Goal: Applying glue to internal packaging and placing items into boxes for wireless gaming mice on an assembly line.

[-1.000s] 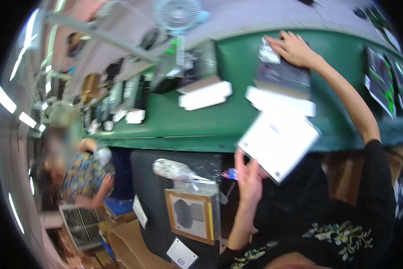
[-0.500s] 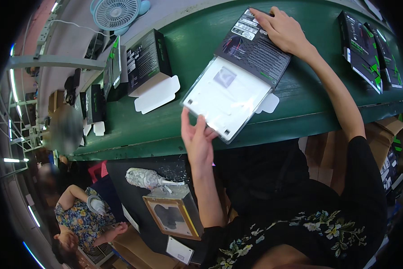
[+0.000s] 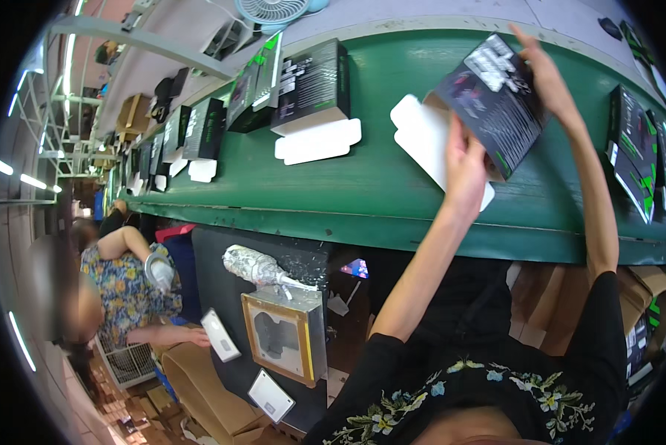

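Observation:
A black cardboard box (image 3: 496,111) with printed text and green accents is tilted above the green bench, its open end toward the lower left. My right hand (image 3: 549,81) grips its upper right side, the index finger stretched past the edge. At the open end, my left hand (image 3: 466,167) is closed at the box's lower edge, its fingertips partly hidden. White flaps (image 3: 426,141) spread out from that end, left of and below the left hand. The inside of the box cannot be seen.
Several similar boxes (image 3: 314,85) stand along the green bench (image 3: 377,200) to the left, others (image 3: 633,156) at the right. Below lie a wrapped bottle (image 3: 251,265), a framed fixture (image 3: 281,334) and a white panel (image 3: 271,395). A co-worker's hand (image 3: 198,336) touches another panel (image 3: 220,335).
The white bagged panel that stuck out of the box has gone from sight. The box has tilted up; my left hand has moved up and right to its open end. The view has shifted.

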Motion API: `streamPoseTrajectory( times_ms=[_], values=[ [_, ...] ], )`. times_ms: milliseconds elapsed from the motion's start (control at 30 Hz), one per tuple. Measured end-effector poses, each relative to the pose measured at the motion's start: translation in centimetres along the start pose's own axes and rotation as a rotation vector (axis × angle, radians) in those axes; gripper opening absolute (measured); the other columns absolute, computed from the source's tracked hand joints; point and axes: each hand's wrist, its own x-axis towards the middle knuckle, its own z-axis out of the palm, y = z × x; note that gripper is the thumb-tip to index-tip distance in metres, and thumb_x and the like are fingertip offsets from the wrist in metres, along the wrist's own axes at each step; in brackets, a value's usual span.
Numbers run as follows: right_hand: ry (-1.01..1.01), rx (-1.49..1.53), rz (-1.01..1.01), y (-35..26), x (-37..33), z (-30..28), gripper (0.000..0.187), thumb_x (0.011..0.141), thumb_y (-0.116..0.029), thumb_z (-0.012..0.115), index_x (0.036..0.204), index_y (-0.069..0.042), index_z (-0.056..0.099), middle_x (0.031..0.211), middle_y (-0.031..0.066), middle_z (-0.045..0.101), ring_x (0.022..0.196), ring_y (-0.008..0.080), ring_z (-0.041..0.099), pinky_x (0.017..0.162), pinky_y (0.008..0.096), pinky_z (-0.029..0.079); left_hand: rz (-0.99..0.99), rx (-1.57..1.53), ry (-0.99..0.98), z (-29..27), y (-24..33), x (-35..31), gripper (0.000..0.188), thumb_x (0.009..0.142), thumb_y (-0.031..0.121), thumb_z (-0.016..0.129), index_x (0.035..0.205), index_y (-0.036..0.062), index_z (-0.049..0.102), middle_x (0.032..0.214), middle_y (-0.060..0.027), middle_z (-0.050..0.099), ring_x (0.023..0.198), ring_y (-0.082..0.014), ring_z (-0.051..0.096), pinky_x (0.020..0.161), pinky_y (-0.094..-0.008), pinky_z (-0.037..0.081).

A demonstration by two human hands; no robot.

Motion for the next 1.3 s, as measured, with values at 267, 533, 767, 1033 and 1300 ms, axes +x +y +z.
streamPoseTrajectory(
  times_ms=[267, 533, 767, 1033, 1300],
  values=[
    [-0.636, 0.423, 0.286, -0.7, 1.8, -10.3, 0.088, 0.096, -0.074, 0.022, 0.123, -0.002, 0.065, 0.108, 0.0068, 0.069, 0.104, 0.0152, 0.061, 0.095, 0.0292, 0.045, 0.842, 1.679, -0.643, -0.4, 1.0, -2.4, 0.057, 0.085, 0.044, 0.060, 0.134, 0.0160, 0.056, 0.158, -0.0191, 0.029, 0.140, -0.0448, 0.035, 0.108, -0.0655, 0.029],
    [-0.457, 0.378, 0.069, -0.1, -1.5, -5.8, 0.077, 0.099, -0.067, 0.030, 0.123, 0.000, 0.060, 0.120, 0.0131, 0.064, 0.115, 0.0193, 0.059, 0.099, 0.0303, 0.045, 0.809, 1.832, -0.376, -0.1, -3.4, -1.2, 0.060, 0.089, 0.048, 0.056, 0.145, 0.0285, 0.047, 0.160, -0.0154, 0.026, 0.143, -0.0477, 0.029, 0.101, -0.0766, 0.024],
    [0.491, -0.235, -0.063, 8.1, 1.8, -3.1, 0.049, 0.097, -0.035, 0.055, 0.137, -0.007, 0.052, 0.128, 0.0181, 0.056, 0.118, 0.0337, 0.055, 0.101, 0.0429, 0.043, 0.552, 1.614, -0.272, 0.6, -3.7, -2.3, 0.047, 0.090, 0.036, 0.054, 0.133, 0.0172, 0.057, 0.155, -0.0165, 0.035, 0.142, -0.0378, 0.036, 0.115, -0.0521, 0.029],
    [-0.476, -0.524, -0.359, -8.2, -5.0, 1.6, 0.043, 0.101, -0.031, 0.053, 0.143, -0.023, 0.053, 0.152, 0.0178, 0.042, 0.140, 0.0364, 0.040, 0.115, 0.0416, 0.029, 0.166, 1.627, -0.477, 0.1, 1.2, -5.1, 0.042, 0.085, 0.023, 0.061, 0.125, 0.0074, 0.061, 0.146, -0.0176, 0.045, 0.136, -0.0366, 0.041, 0.115, -0.0470, 0.030],
    [-0.474, -0.898, -0.349, -6.0, -5.4, -2.9, 0.039, 0.100, -0.036, 0.052, 0.136, -0.020, 0.059, 0.157, 0.0093, 0.036, 0.145, 0.0328, 0.032, 0.117, 0.0462, 0.024, 0.451, 1.359, 0.014, -10.4, 6.8, -21.7, 0.015, 0.087, 0.005, 0.061, 0.098, 0.0018, 0.071, 0.100, -0.0139, 0.069, 0.095, -0.0316, 0.068, 0.083, -0.0397, 0.055]
  ],
)
